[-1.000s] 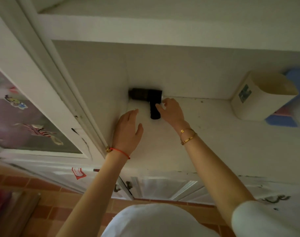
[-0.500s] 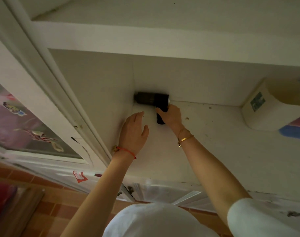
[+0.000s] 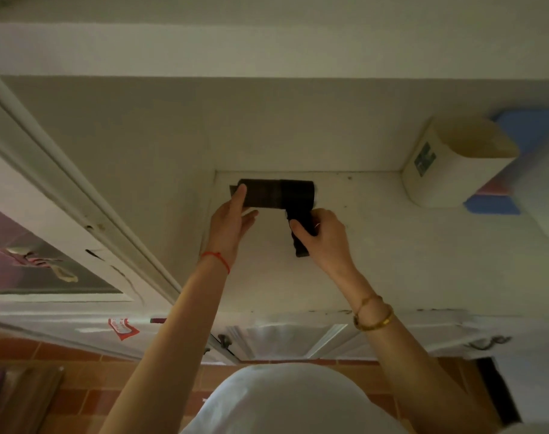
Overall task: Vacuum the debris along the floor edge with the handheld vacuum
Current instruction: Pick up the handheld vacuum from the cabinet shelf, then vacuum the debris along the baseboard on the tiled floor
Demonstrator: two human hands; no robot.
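Note:
A black handheld vacuum lies in the back left corner of a white cabinet shelf, its barrel along the back wall and its handle pointing toward me. My right hand grips the handle. My left hand reaches up to the barrel's left end with straight fingers touching it. Small dark specks of debris dot the shelf near the back edge.
A cream plastic container stands at the shelf's back right, with a blue object behind it. An open glass cabinet door hangs at the left. Lower cabinet doors with handles and the red tile floor lie below.
My left hand rose from the shelf to the vacuum's barrel. My right hand took hold of the handle and the vacuum has come slightly away from the corner.

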